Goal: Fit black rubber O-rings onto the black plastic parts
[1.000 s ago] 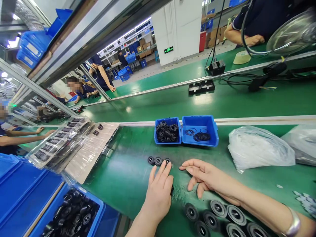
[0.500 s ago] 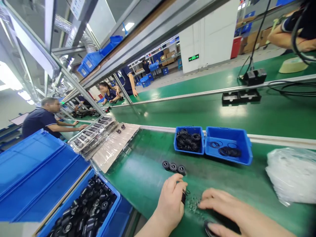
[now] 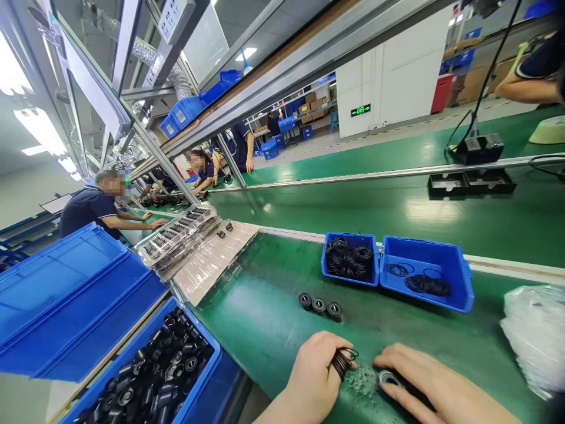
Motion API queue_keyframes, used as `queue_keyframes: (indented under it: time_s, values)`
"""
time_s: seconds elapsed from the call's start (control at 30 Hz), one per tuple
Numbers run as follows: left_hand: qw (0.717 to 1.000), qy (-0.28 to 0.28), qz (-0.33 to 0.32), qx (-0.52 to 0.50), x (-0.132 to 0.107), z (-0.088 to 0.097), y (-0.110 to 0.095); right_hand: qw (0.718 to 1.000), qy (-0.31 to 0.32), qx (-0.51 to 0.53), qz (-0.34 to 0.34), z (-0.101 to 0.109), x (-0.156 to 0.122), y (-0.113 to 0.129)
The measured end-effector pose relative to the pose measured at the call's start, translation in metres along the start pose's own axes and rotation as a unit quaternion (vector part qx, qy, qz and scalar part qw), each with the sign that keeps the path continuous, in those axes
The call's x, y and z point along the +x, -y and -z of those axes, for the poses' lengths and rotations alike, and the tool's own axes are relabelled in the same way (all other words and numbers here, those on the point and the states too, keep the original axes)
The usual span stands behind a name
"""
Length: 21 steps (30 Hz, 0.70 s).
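Observation:
My left hand [image 3: 318, 372] is closed round a bunch of thin black rubber rings [image 3: 341, 363], and one loop sticks out past the fingertips. Low over the green mat, my right hand [image 3: 426, 386] grips a black cylindrical part [image 3: 388, 378] with a round, ringed end, the thumb lying across it. Most of that part is hidden under the palm. Between the hands the mat has a rough, worn patch [image 3: 362, 383]. Three similar black cylindrical parts [image 3: 319, 305] stand in a row beyond my left hand.
A blue bin [image 3: 376, 281] holds a tangle of black rings; another blue bin [image 3: 463, 294] beside it holds fewer. At lower left, a blue crate [image 3: 214, 353] is full of black cylinders. A clear plastic bag [image 3: 534, 335] lies right. Co-workers sit along the line.
The view has shifted, moving the scene slightly. My left hand has turned so the bunch of rings shows more. My right hand's fingers have drawn in round the black cylindrical part.

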State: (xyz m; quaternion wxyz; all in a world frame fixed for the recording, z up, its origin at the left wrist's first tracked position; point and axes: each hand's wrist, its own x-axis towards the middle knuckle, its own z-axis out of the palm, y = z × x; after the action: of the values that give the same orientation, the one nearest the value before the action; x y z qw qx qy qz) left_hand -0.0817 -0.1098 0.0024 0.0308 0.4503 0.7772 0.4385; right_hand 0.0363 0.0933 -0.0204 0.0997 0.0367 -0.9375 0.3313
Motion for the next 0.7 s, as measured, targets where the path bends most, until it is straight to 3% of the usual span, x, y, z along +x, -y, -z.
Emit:
queue_keyframes:
  time_s: [0.1, 0.33, 0.43, 0.7]
  values:
    - [0.999, -0.011, -0.047, 0.011, 0.003, -0.005, -0.002, 0.998, -0.055, 0.019, -0.019, 0.005, 0.003, 0.000]
    - [0.989, -0.006, -0.143, 0.047, 0.015, -0.020, -0.015, 0.983, -0.023, 0.177, -0.036, 0.017, 0.013, 0.010]
    - [0.988, -0.005, -0.147, 0.052, 0.016, -0.024, -0.017, 0.977, -0.035, 0.201, -0.064, 0.018, 0.015, 0.006]
    - [0.989, 0.003, -0.135, 0.061, 0.012, -0.026, -0.013, 0.966, 0.031, 0.243, -0.083, 0.023, 0.014, 0.004]
